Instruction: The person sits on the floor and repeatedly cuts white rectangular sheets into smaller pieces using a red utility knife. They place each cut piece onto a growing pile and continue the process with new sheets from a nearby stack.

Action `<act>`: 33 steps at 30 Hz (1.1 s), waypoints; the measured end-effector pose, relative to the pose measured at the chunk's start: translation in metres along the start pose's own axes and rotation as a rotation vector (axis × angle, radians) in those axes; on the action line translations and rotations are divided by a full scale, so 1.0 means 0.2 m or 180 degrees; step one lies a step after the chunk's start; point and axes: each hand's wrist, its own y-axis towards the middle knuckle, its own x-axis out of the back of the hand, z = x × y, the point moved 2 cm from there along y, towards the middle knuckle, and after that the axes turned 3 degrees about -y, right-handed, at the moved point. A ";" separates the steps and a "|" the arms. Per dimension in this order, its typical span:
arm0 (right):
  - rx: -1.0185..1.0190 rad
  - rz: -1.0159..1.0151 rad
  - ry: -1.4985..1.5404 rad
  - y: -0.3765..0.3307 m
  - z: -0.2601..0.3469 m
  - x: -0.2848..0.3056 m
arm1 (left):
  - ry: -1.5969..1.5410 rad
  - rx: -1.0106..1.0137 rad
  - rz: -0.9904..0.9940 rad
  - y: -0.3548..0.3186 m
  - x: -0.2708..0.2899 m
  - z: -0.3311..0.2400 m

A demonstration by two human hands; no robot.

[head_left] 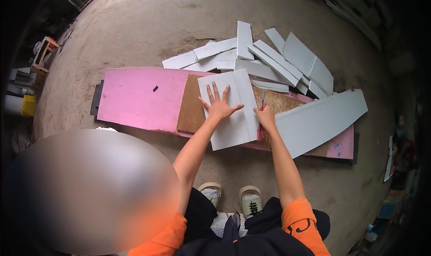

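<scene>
A white foam-like board (231,130) lies slightly askew across the middle of a low work surface. My left hand (219,106) presses flat on it, fingers spread. At the board's right edge, my right hand (267,118) is closed around a red-handled utility knife (259,132). Its thin blade sticks out beyond the fingers, away from me. Whether the blade touches the board cannot be told. Beneath the white board is a brown wooden panel (189,108), laid over a long pink board (139,96).
Several white strips and offcuts (244,40) are heaped beyond the work surface. A larger white board (318,121) lies at the right. On the pink board sits a small black piece (156,89). A wooden stool (45,54) stands far left. A blurred patch hides the lower left.
</scene>
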 end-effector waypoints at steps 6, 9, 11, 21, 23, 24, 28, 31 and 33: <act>-0.0126 0.0229 0.0597 -0.04 0.07 0.07 | 0.0155 0.0109 -0.0358 -0.10 0.04 -0.06; -0.0019 0.0007 0.0622 -0.09 0.13 0.15 | 0.0149 -0.0103 -0.0461 -0.11 0.09 -0.04; 0.0129 -0.0192 0.0597 -0.08 0.13 0.24 | 0.0280 -0.0324 -0.0599 -0.14 0.12 -0.02; 0.1273 -0.0515 0.0837 -0.35 0.40 0.93 | -0.0451 -0.0855 -0.1627 -0.21 0.79 -0.03; 0.1411 -0.0398 0.1202 -0.45 0.39 1.03 | -0.0603 -0.1355 -0.1954 -0.30 1.02 -0.22; 0.1476 -0.0335 0.1374 -0.50 0.38 1.07 | -0.0669 -0.1600 -0.2020 -0.35 1.11 -0.30; 0.1937 -0.0362 0.1783 -0.70 0.33 1.12 | -0.1012 -0.1869 -0.1285 -0.53 1.30 -0.51; 0.1538 -0.0800 0.0937 -0.70 0.24 1.07 | -0.0927 -0.1935 -0.1252 -0.63 1.31 -0.57; 0.1148 -0.0977 0.0742 -0.65 0.15 1.02 | -0.0487 -0.1927 -0.1612 -0.69 1.20 -0.64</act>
